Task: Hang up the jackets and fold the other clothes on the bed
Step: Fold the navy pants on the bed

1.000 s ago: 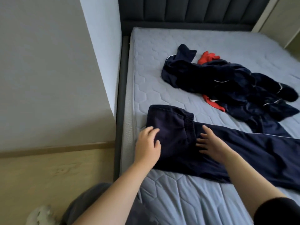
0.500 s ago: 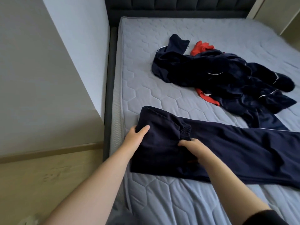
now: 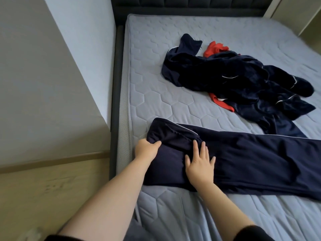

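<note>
**Trousers [image 3: 243, 162], smoothing before the fold.** The dark navy trousers lay flat across the near part of the bed [image 3: 156, 101], with the waistband at the left and the legs running out of view to the right.

My left hand [image 3: 147, 150] pinched the waistband's left edge, thumb on top and fingers tucked under the cloth. My right hand [image 3: 199, 164] lay just to its right, flat with fingers spread, pressing the seat and holding nothing.

I judged the step to be smoothing ahead of the first fold. To do it well, I would use the left pinch as an anchor and sweep the flat palm rightward along the legs. That should take out the ridge by the waistband and bring the two legs edge on edge. A fold laid over a wrinkle would set it in. The white piping on the far edge offered a line to square against.

Farther off lay a pile [image 3: 234, 80] of navy garments with red cloth [image 3: 215, 48] showing. Its near end lay against or just beside the trousers. I could not tell which of its pieces were jackets.
</note>
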Tool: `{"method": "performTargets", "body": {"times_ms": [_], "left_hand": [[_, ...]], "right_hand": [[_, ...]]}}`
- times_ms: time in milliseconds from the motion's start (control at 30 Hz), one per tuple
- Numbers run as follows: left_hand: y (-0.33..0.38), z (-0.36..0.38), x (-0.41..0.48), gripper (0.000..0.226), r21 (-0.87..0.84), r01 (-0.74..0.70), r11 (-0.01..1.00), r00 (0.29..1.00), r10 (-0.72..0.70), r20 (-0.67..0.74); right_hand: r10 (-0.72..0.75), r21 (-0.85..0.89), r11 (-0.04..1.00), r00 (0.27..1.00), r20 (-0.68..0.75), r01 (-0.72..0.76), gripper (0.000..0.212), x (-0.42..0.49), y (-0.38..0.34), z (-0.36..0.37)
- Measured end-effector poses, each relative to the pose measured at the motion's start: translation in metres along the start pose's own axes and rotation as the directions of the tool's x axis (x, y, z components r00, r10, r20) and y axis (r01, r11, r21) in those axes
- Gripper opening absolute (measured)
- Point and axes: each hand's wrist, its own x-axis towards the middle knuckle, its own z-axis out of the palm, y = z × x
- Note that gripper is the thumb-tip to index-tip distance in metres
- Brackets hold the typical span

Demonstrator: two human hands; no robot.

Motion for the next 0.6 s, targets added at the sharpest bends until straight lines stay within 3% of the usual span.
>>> {"method": "performTargets", "body": {"times_ms": [67, 300, 500, 600], "left_hand": [[0.004, -0.006, -0.004, 0.018, -0.003, -0.036, 0.999, 0.999, 0.036, -0.006], [0.019, -0.058, -0.019, 0.019, 0.011, -0.078, 0.997, 0.996, 0.078, -0.048], [0.016, -0.134, -0.033, 0.025, 0.028, -0.108, 0.994, 0.971, 0.111, -0.211], [0.020, -0.165, -0.043, 0.017, 0.066, -0.127, 0.990, 0.954, 0.140, -0.266]], "right_hand": [[0.047, 0.075, 0.996, 0.999, -0.003, -0.047, 0.065, 0.001, 0.001, 0.011], [-0.010, 0.248, 0.969, 1.000, 0.006, 0.008, 0.064, -0.012, -0.039, 0.009], [-0.124, 0.367, 0.928, 0.981, 0.147, 0.062, 0.062, -0.030, -0.126, 0.021], [-0.204, 0.478, 0.876, 0.948, 0.243, 0.066, 0.061, -0.041, -0.168, 0.027]]}}
